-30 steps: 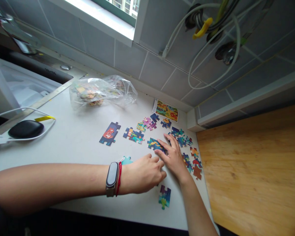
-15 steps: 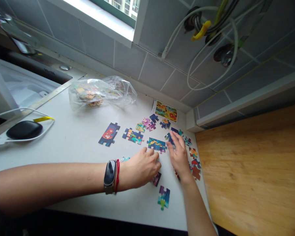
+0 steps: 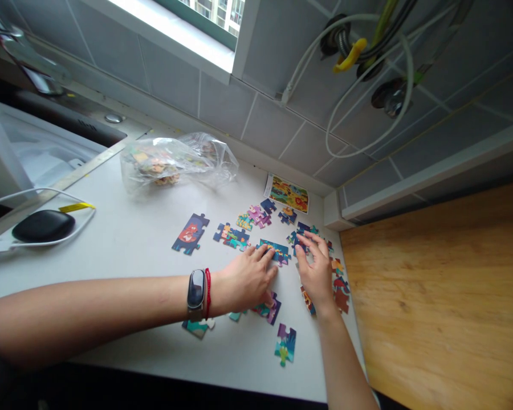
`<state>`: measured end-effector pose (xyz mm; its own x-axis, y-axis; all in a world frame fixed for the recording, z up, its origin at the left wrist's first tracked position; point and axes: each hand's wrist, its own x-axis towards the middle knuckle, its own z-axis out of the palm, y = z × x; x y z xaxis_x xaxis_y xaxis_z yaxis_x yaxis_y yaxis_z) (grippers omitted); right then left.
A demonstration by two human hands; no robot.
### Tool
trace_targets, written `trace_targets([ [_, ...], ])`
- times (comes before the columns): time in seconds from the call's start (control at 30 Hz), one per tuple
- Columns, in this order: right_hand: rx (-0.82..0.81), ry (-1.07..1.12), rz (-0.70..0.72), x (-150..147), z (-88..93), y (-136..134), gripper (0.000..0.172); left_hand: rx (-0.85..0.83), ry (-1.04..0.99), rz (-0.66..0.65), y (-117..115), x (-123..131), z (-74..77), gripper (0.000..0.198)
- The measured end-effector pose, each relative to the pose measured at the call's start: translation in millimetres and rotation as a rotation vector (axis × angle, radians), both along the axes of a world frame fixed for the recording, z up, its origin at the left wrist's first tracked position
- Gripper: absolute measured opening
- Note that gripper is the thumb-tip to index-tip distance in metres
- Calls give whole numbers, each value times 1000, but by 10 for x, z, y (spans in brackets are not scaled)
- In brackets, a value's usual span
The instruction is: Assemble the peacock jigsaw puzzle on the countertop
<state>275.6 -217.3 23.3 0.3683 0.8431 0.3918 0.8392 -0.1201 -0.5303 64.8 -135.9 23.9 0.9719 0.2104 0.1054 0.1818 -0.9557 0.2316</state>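
left hand [image 3: 248, 277] on jigsaw piece [image 3: 274, 251], right hand [image 3: 318, 272] on another, counter edge [image 3: 239, 382] near

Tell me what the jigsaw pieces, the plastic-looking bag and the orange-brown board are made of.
The jigsaw pieces look like printed card: matte, with die-cut edges. The bag seems thin clear plastic, creased and glossy. The board looks like satin-finished wood, judging by its grain, though laminate is possible.

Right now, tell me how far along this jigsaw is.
Early on. Done: only small assemblies, like the joined section. In hand: the left hand rests on a colourful section, and the right hand works at blue pieces. Left: the plastic bag holds many more, and loose pieces lie about.
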Motion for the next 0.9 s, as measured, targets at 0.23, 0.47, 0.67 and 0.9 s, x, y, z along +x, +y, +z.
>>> trace_targets([
  [0.23, -53, -25, 84, -43, -30, 3, 29, 3, 20, 12, -30, -5, -16, 74],
  [0.47, -77, -11, 86, -43, -52, 2, 30, 5, 5, 22, -17, 5, -51, 77],
  [0.67, 4, 29, 53, -76, 31, 20, 23, 50, -287, -415, -7, -43, 294, 11],
  [0.9, 142, 154, -268, 137, 71, -40, 29, -48, -360, -548, -240, -199, 701, 27],
])
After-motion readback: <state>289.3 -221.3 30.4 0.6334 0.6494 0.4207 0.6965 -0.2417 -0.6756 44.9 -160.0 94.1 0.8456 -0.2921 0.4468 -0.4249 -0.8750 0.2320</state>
